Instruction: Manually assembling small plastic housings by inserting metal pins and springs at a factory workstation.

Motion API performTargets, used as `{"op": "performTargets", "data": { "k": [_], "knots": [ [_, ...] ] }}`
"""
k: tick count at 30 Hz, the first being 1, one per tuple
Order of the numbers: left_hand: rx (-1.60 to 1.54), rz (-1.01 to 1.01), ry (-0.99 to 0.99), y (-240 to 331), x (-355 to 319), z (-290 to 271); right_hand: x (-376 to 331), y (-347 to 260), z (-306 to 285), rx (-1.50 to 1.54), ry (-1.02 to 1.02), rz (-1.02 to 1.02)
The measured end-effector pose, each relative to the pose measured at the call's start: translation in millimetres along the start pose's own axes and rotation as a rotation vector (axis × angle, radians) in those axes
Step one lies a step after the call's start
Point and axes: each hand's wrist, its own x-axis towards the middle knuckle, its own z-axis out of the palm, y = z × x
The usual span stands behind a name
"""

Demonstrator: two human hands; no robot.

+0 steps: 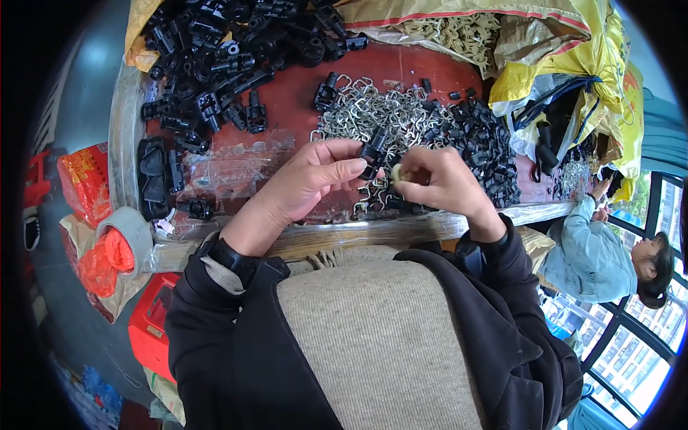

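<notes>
My left hand [315,175] grips a black plastic fitting [372,153] between thumb and fingers, above the table's near side. Close beside it, my right hand [444,179] is closed on a small cream-coloured plastic piece [398,173], partly hidden by the fingers. Beyond both hands lies a heap of bent metal wire clips [387,113]. To its right spreads a pile of small black plastic pieces [484,147]. A single black fitting [327,92] stands at the left edge of the clips.
A large heap of black fittings [215,61] covers the red table's [301,86] far left. Cream pieces [459,36] lie in an open sack at the back. A yellow sack [548,79] stands right. Tape roll [125,240] sits at the left corner; another person [591,247] works at right.
</notes>
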Motion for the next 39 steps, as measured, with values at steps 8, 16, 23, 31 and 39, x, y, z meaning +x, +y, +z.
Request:
{"op": "performTargets", "data": {
  "k": [8,16,23,31,39],
  "knots": [
    [0.032,0.030,0.006,0,1,-2,12,-10,15,0.142,-0.007,-0.043],
    [-0.259,0.034,-0.020,-2,0,-11,7,6,25,-0.014,0.195,-0.426],
    [-0.231,0.007,0.035,2,0,-8,10,10,12,0.128,0.188,-0.455],
    [-0.132,-0.043,0.024,2,0,-5,16,-11,12,0.374,0.201,-0.321],
    [-0.124,-0.044,0.061,0,-2,-3,20,-10,29,0.421,0.222,-0.215]
  ]
}}
